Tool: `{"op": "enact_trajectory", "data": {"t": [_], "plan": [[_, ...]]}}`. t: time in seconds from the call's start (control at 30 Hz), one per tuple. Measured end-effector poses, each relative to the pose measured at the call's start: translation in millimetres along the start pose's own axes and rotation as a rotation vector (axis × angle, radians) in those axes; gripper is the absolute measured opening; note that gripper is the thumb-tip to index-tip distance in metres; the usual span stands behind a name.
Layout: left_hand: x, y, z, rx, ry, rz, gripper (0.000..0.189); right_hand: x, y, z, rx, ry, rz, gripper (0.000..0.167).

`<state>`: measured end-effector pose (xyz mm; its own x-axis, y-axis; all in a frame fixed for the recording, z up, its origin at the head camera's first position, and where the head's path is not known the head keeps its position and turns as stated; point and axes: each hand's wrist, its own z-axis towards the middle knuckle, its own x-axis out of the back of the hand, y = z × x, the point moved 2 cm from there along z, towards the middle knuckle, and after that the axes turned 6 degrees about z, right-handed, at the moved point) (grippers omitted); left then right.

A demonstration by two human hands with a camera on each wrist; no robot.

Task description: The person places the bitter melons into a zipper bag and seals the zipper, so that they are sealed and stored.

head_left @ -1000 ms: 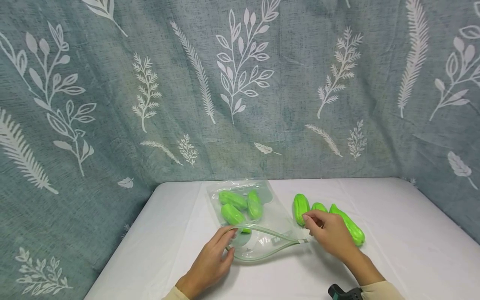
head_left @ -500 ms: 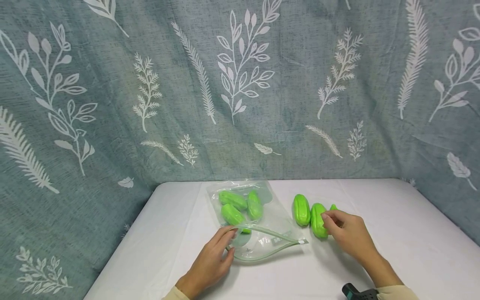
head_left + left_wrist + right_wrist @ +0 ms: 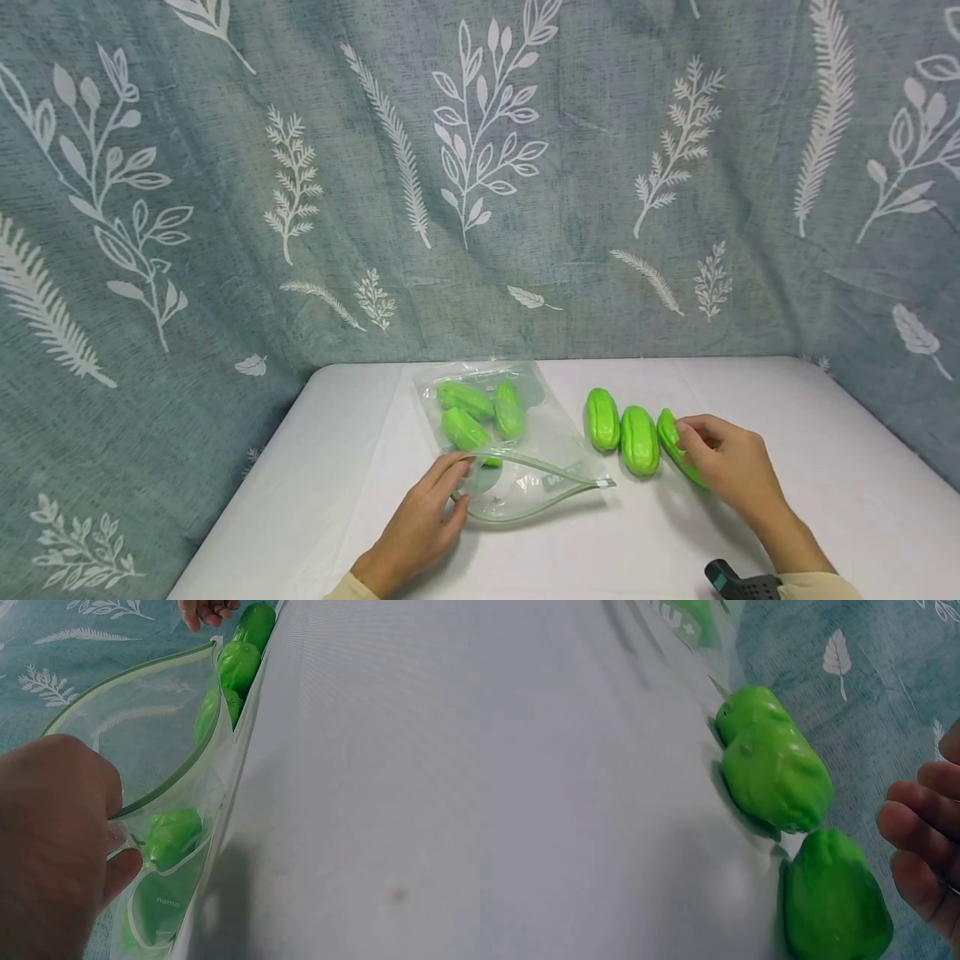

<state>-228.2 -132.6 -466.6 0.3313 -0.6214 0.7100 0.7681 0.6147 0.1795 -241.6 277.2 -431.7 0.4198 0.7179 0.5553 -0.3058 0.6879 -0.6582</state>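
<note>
A clear zip bag [image 3: 553,421] with a green-edged mouth lies on the table, its mouth spread wide toward me. My left hand [image 3: 423,518] pinches the left end of that mouth, with the thumb below and the fingers above. Several bright green, ridged vegetables [image 3: 465,427] lie inside. To the right of the bag are a left loose vegetable [image 3: 602,421], a middle one [image 3: 640,442] and a right one [image 3: 670,433]. Over the right one hovers my right hand [image 3: 731,467], partly covering it in the head view. The right wrist view shows its fingers [image 3: 911,825] loosely bent, holding nothing.
White cloth covers the table [image 3: 300,492]. A blue-grey curtain [image 3: 480,308] with white leaf prints hangs behind and at both sides. A dark band with a small device [image 3: 738,582] sits on my right wrist.
My right hand has moved right, from near the left and middle loose vegetables to above the right one, uncovering the middle one. My left hand and the bag have stayed in place.
</note>
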Motion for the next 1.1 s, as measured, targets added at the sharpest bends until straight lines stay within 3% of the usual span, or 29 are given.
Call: {"op": "enact_trajectory", "data": {"t": [0.27, 0.6, 0.87, 1.1], "plan": [[0.5, -0.4, -1.7, 0.030, -0.035, -0.006, 0.052, 14, 12, 0.6, -0.050, 0.032, -0.025, 0.032], [-0.1, -1.1, -1.4, 0.024, -0.027, 0.001, 0.052, 21, 34, -1.1, -0.120, 0.056, -0.074, 0.036], [-0.6, -1.4, -1.9, 0.021, -0.027, 0.011, 0.052, 12, 46, -4.0, -0.218, -0.087, -0.099, 0.051], [-0.2, -1.1, -1.4, 0.023, -0.041, 0.006, 0.052, 5, 51, -4.7, -0.237, -0.138, -0.109, 0.058]]}}
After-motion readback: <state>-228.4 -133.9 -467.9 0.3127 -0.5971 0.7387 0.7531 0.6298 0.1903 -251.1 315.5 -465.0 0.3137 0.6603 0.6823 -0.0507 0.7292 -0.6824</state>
